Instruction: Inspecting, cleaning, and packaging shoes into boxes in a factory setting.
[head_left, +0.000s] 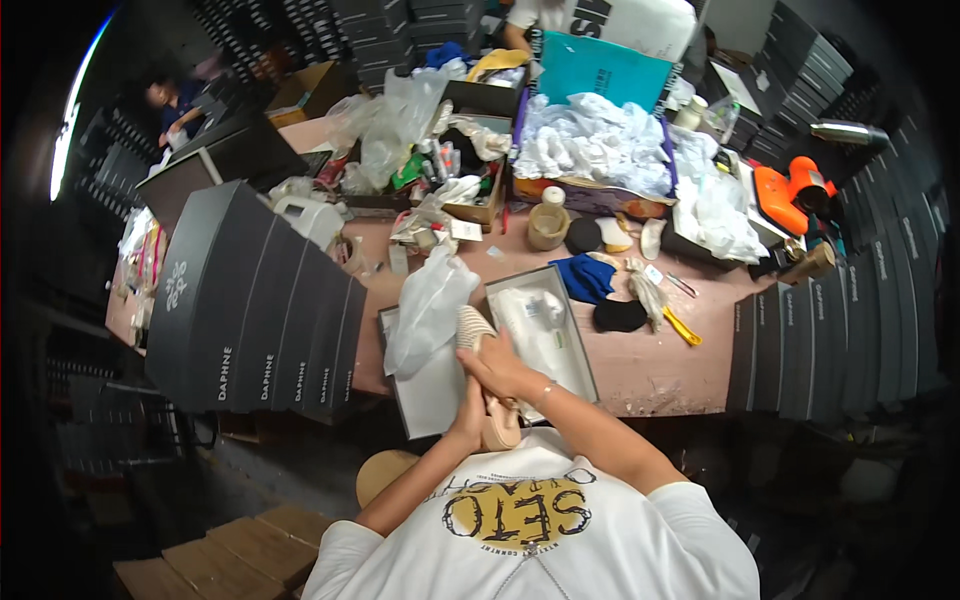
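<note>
Right now both hands hold a beige shoe (492,385) at the table (650,370) edge, in front of the open shoebox (575,345). The right hand (500,368) has its grip pressed over the top, and the left hand (467,425) pinches it from below. It seems wise to keep the shoe steady and turn it slowly.

The beige shoe (487,375) shows a ribbed woven upper and a smooth matt sole, the open shoebox (560,330) is matt grey cardboard lined with white tissue paper, the plastic bag (425,310) is thin, translucent and glossy, and the tabletop (650,370) is worn, rough pink.
</note>
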